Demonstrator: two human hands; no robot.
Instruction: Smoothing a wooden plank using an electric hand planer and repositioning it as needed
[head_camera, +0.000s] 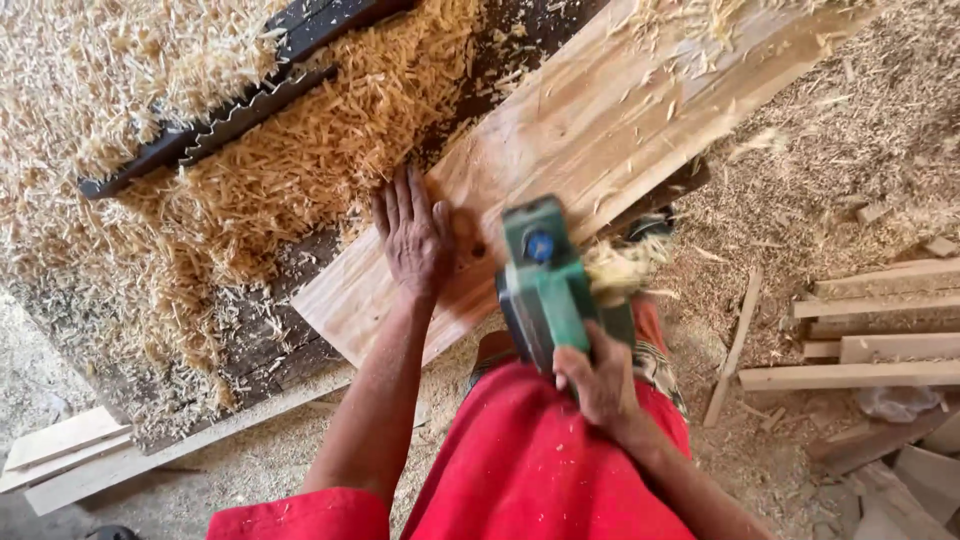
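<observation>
Under the spread fingers of the left hand (412, 238) lay a pale wooden board (590, 130), the palm pressed flat near its lower end, gripping nothing. Just to the right, the right hand (598, 380) was closed around the rear handle of a green electric planer (548, 285); its fingertips were hidden behind the handle. The planer sat on the board's near edge, its sole out of sight, with blurred shavings (620, 265) spraying from its right side. The board looked freshly cut, smooth and light, its far end cut off by the frame. Beyond the left fingers, heaped shavings covered a dark bench (250, 110). Right of the hands, loose wooden slats (870, 340) lay on sawdust.
</observation>
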